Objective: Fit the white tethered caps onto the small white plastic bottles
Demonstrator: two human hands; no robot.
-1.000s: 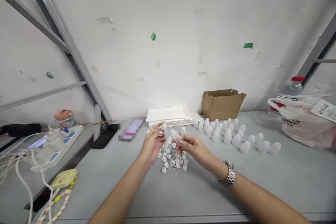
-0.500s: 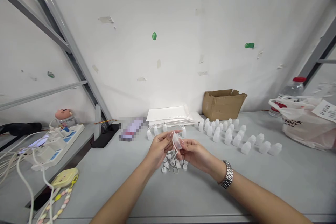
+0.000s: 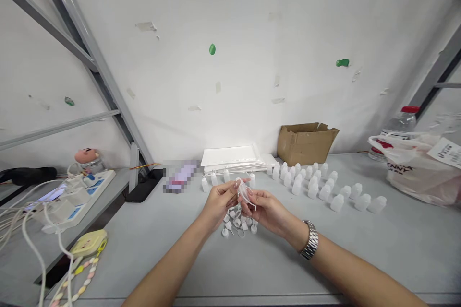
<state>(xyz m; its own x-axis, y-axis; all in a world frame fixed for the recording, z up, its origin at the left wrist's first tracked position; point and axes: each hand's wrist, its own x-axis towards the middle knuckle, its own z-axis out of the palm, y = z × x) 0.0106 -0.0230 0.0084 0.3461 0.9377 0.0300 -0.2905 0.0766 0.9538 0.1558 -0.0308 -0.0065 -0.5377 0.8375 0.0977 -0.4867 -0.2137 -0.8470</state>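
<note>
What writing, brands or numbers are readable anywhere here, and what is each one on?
"ENN": dark letters on the white plastic bag; the rest is lost in folds.
Print on the paper tag lying on that bag: too small to read.
Label of the water bottle: unreadable.
No print shows on the small bottle held between left hand and right hand.

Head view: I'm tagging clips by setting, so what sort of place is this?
Likely a small packing or assembly bench: rows of white bottles on the grey table, a pile of loose caps, an open cardboard box. The left hand and right hand hold one.
</note>
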